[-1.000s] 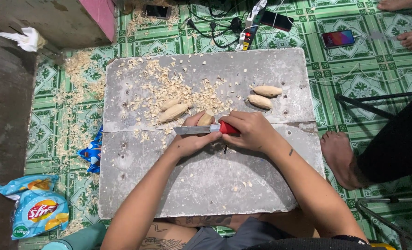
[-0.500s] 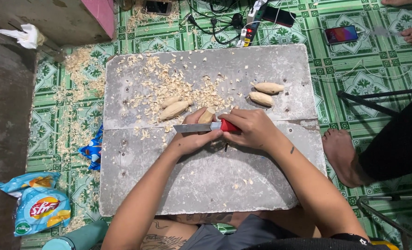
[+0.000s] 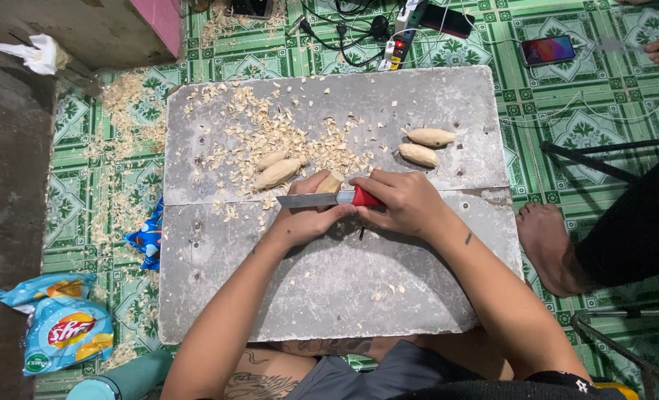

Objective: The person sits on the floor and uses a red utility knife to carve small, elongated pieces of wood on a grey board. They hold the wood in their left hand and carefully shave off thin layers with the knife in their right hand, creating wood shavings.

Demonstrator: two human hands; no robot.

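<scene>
A snack bag (image 3: 61, 330) lies on the green tiled floor (image 3: 85, 200) at far left. On the grey table (image 3: 329, 296) wood shavings (image 3: 270, 137) are scattered around 2 carved wooden pieces (image 3: 279, 170). My left hand (image 3: 311, 215) is closed around another wooden piece (image 3: 329, 183), near the table's middle seam. The knife (image 3: 328, 198) lies across it, blade pointing left, its red handle gripped tight in my right hand (image 3: 403, 201). 2 more finished pieces (image 3: 426, 146) rest just beyond. At far right, another person's bare foot (image 3: 548, 244) stands on the floor
</scene>
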